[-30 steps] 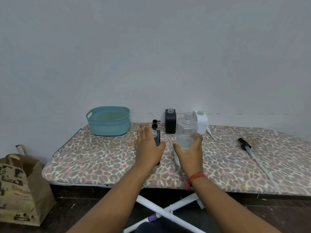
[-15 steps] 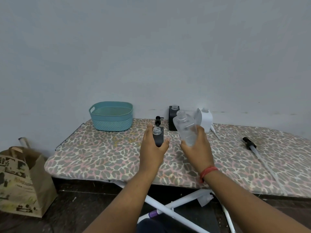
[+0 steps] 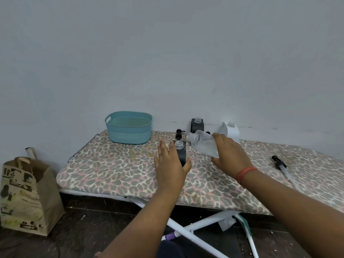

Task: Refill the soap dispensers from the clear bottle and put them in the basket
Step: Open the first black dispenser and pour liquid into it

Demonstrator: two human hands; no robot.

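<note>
Two hands are working at centre frame: your left hand [image 3: 170, 162] is gripping the open black dispenser [image 3: 181, 151] standing on the worktop [image 3: 115, 164], while your right hand [image 3: 229, 155] is holding the clear bottle [image 3: 202, 144] tilted, mouth just above the dispenser's neck. Left of them the basket [image 3: 129, 130] is sitting.

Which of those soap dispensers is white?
The white plastic dispenser standing farthest right, against the wall. The other two are black: one stands beside it, one is held by the left hand.
</note>
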